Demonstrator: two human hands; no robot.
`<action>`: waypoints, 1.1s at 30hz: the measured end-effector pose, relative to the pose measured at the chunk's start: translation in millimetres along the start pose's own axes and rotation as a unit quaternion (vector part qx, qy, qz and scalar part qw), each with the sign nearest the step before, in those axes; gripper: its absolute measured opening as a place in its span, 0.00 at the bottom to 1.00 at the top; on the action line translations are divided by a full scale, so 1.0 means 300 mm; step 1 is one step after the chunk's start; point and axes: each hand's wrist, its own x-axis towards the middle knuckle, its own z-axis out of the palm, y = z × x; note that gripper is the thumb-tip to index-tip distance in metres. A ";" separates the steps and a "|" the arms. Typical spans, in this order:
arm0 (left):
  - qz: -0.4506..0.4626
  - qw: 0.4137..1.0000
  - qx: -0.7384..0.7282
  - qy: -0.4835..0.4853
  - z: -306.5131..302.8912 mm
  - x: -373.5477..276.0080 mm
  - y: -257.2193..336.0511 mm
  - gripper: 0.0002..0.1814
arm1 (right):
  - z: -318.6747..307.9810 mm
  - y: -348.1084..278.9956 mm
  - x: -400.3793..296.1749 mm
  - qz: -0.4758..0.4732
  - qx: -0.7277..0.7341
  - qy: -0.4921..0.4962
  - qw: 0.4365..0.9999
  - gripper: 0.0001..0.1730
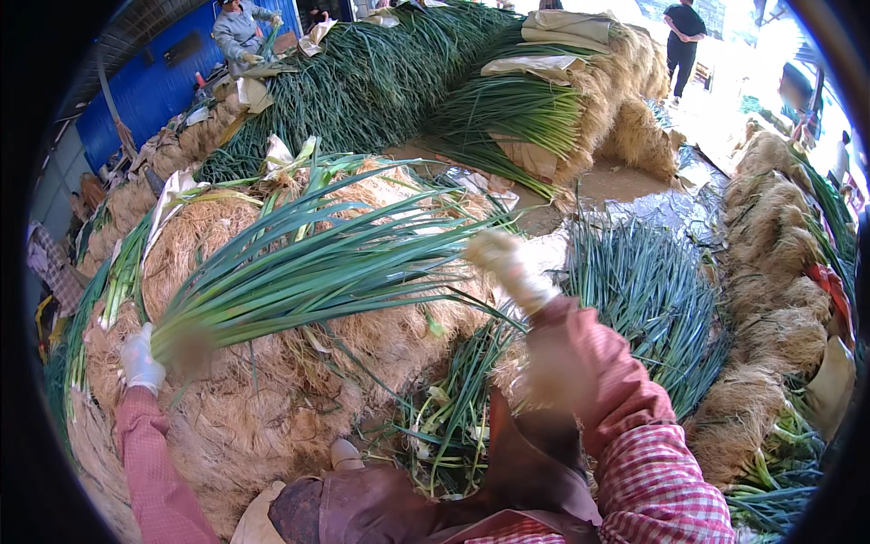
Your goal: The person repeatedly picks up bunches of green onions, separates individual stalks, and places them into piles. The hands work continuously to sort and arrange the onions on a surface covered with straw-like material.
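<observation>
My left hand, in a pale glove, grips the lower end of a bundle of long green allium stalks. The leaves fan out to the right above a broad pile of bundles with tan, hairy roots. My right hand, gloved and blurred by motion, is raised close to the leaf tips. Whether its fingers hold anything cannot be made out. Below it, loose green leaves and trimmings lie on the ground near my boot and brown apron.
A bundle of upright green leaves stands right of centre. Rows of root-out bundles line the right side. Behind rises a large leafy stack. One person works at the back left; another person stands at the back right.
</observation>
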 end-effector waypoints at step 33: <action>0.073 0.993 0.031 0.090 0.050 -0.019 -0.144 0.32 | -0.397 0.052 0.276 0.237 -0.117 0.097 0.960 0.08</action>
